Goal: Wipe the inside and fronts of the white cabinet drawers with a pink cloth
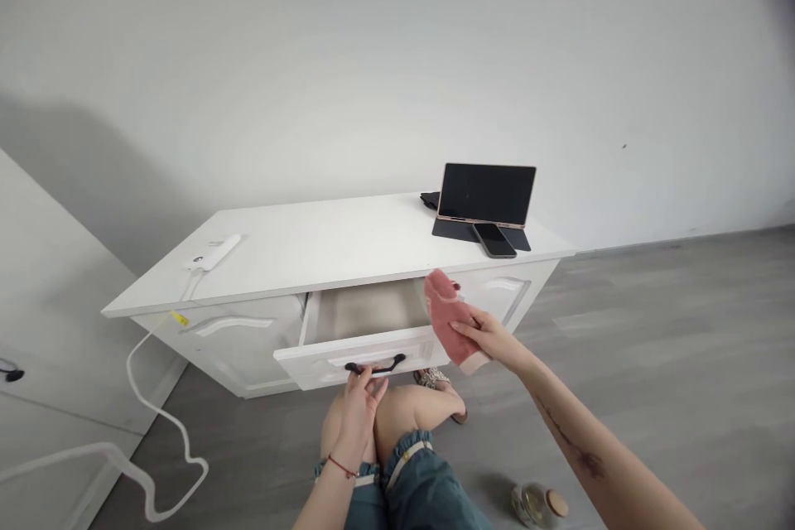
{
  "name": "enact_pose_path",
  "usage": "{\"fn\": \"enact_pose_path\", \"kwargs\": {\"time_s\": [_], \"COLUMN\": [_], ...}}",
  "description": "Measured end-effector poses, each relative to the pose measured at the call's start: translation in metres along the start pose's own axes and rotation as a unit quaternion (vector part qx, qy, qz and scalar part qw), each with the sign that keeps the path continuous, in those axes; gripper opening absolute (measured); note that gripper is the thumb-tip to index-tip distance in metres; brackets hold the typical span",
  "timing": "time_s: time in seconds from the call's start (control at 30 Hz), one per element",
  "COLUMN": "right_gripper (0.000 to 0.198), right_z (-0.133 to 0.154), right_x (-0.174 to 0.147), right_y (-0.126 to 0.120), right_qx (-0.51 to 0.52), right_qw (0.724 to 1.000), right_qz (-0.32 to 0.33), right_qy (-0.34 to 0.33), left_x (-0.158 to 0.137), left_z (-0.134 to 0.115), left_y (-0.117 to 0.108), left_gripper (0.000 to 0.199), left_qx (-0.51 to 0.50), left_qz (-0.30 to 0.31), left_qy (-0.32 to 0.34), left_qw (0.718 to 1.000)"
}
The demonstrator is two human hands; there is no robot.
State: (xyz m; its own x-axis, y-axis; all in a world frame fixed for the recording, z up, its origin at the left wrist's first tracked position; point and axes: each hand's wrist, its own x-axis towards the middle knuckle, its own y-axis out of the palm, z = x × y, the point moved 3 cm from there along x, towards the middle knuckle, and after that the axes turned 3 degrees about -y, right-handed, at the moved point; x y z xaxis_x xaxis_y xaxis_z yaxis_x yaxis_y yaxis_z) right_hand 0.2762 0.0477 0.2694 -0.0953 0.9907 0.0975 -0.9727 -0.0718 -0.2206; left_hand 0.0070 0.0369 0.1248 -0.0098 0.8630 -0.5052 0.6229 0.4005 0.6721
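My right hand grips a pink sock with a paler cuff, holding it up over the right end of the drawer front. Below the tabletop, a white drawer is pulled out, and its beige bottom shows inside. My left hand has its fingers hooked on the black drawer handle. The sock hides the drawer's right corner.
On the white cabinet stand a dark tablet and a phone. A black item lies behind the tablet. At left lies a white power strip with a hanging cord. A glass jar sits on the floor.
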Motion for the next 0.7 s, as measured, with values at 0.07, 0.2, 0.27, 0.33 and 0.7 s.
{"fn": "enact_pose_path", "kwargs": {"time_s": [0.07, 0.2, 0.27, 0.33, 0.7], "right_gripper": [0.026, 0.036, 0.037, 0.037, 0.044], "right_z": [0.018, 0.032, 0.027, 0.017, -0.056], "right_x": [0.012, 0.048, 0.069, 0.085, 0.088], "right_y": [0.009, 0.044, 0.071, 0.102, 0.215], "right_qx": [-0.173, -0.401, -0.454, -0.471, -0.460], "right_qw": [0.981, 0.898, 0.856, 0.811, 0.719], "right_qz": [0.037, 0.128, 0.214, 0.319, 0.468], "right_qy": [-0.074, -0.125, -0.127, -0.139, -0.229], "left_x": [-0.009, -0.026, -0.034, -0.041, -0.046], "left_z": [0.003, 0.009, 0.012, 0.014, 0.031], "left_y": [-0.003, -0.009, -0.011, -0.014, -0.033], "left_gripper": [0.018, 0.018, 0.018, 0.018, 0.020], "left_qx": [0.002, 0.016, 0.019, 0.020, -0.011], "left_qz": [-0.011, -0.029, -0.030, -0.028, -0.062], "left_qy": [0.003, -0.006, -0.009, -0.014, -0.062], "left_qw": [1.000, 0.999, 0.999, 0.999, 0.996]}}
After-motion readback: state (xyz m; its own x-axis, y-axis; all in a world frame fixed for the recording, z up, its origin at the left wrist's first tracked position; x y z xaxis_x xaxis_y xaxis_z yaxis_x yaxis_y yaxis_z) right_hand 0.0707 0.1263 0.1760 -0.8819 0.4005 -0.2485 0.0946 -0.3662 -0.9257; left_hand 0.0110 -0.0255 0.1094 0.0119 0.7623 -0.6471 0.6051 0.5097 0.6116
